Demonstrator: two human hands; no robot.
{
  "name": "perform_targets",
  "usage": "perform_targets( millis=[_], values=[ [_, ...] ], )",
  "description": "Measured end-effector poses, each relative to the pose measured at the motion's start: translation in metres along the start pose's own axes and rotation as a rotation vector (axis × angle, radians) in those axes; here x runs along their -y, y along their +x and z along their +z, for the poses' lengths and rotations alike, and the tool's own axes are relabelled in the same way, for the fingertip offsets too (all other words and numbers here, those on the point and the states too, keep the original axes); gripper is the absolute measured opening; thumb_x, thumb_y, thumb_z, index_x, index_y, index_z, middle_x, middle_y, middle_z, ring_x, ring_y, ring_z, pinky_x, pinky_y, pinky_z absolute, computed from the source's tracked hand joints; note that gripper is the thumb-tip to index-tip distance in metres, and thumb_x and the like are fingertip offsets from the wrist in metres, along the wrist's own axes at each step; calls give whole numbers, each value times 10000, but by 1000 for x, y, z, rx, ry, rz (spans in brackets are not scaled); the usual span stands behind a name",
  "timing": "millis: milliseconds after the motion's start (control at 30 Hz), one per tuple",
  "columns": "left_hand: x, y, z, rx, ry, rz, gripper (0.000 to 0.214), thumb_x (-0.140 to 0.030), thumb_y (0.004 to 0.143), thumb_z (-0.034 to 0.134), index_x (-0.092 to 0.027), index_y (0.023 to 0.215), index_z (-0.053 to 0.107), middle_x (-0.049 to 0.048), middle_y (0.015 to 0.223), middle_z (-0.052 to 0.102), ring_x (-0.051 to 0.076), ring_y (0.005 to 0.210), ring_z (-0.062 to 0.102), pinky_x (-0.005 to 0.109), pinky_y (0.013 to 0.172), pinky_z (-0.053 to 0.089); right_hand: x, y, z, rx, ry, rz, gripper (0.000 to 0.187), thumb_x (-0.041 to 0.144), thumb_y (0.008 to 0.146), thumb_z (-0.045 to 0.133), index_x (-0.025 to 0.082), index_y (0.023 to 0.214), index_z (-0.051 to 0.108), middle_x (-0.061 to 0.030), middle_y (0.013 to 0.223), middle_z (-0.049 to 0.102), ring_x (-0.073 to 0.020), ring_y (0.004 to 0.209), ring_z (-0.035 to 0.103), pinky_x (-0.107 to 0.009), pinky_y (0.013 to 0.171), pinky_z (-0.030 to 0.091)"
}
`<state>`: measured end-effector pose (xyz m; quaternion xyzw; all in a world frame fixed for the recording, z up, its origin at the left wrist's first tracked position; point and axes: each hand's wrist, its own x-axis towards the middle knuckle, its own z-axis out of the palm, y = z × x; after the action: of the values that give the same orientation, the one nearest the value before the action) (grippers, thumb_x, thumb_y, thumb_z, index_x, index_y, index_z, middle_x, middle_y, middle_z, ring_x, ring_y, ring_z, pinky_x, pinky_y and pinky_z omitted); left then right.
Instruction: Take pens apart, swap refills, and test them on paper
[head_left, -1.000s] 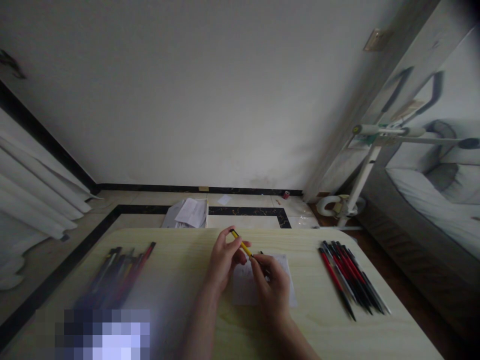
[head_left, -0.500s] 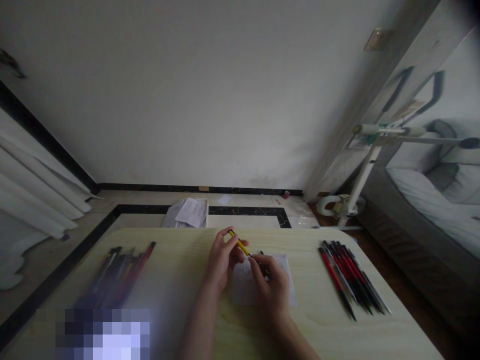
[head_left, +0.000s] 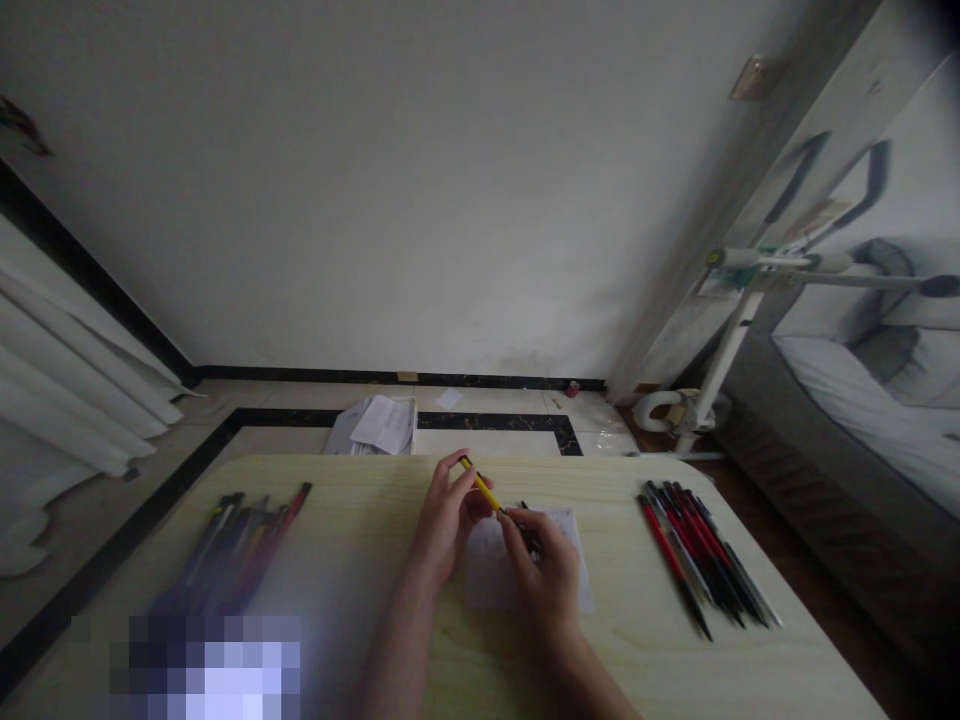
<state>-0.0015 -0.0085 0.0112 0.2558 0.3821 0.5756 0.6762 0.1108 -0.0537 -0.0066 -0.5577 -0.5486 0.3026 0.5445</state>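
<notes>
Between my hands is a yellow pen [head_left: 484, 490] with a black end, tilted down to the right. My left hand [head_left: 448, 510] is closed round its upper part. The fingertips of my right hand [head_left: 546, 560] pinch its lower tip. Another dark, thin object [head_left: 523, 506] shows just behind my right fingers; I cannot tell whether it is held. Beneath my hands a white sheet of paper [head_left: 491, 575] with faint marks lies on the light wooden table [head_left: 360, 560].
Several red, black and grey pens [head_left: 694, 550] lie side by side at the table's right. More pens [head_left: 240, 540] lie blurred at the left, near a pixelated bright patch. Beyond the far edge, a box of papers [head_left: 382, 425] sits on the floor. Exercise equipment [head_left: 724, 350] stands at right.
Almost nothing differs. Both hands keep their grip on the yellow pen, which has shifted very slightly.
</notes>
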Motion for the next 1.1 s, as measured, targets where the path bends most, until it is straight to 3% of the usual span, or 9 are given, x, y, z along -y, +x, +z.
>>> perform_targets(
  millis=[700, 1100],
  values=[
    [-4, -2, 2, -39, -9, -47, 558, -274, 632, 690, -250, 1135, 449, -16, 702, 587, 101, 601, 564, 243, 610, 449, -1, 1, 1, -14, -3, 54, 165, 298, 773, 559, 152, 803, 632, -58, 705, 672, -161, 612, 602, -253, 534, 472],
    [-2, -1, 2, -12, 18, 44, 565, -253, 647, 679, -262, 1163, 448, -6, 744, 593, 118, 669, 578, 266, 661, 456, 0, 3, 0, -39, 9, 89, 182, 314, 767, 565, 145, 763, 633, -62, 697, 674, -166, 623, 607, -257, 559, 483]
  ],
)
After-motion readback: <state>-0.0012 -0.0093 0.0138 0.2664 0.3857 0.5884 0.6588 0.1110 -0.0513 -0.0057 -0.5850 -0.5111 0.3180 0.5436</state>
